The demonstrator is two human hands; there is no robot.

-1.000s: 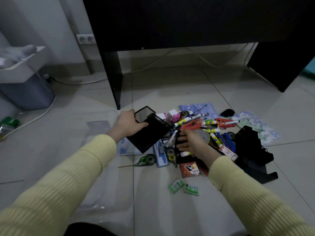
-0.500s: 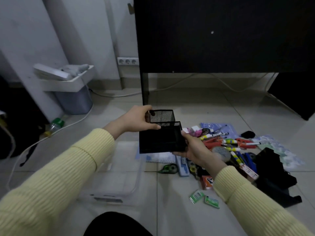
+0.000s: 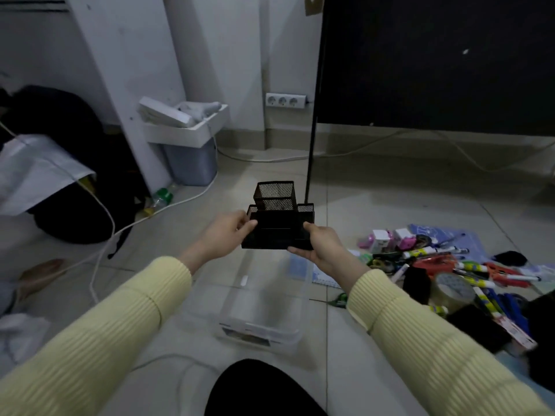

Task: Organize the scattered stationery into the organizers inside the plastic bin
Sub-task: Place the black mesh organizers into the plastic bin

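Mesh desk organizer [image 3: 279, 223] upright, airborne over 12 o'clock edge of clear plastic bin [image 3: 264, 336]; judged staged for lowering in. Left hand [image 3: 223, 237] grips 9 o'clock side, right hand [image 3: 322, 247] grips 3 o'clock side, keeping it level. Stationery pile [image 3: 444, 265]: floor [image 3: 390, 205], 3 o'clock of bin.

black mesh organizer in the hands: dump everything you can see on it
The organizer is black and looks like metal mesh: a tall square cup at the back, lower cups at both sides, a darker low front section. Nothing sticks out of it. It is upright, held in the air near the far end of the clear bin. The left hand grips its left side, the right hand its lower right corner.
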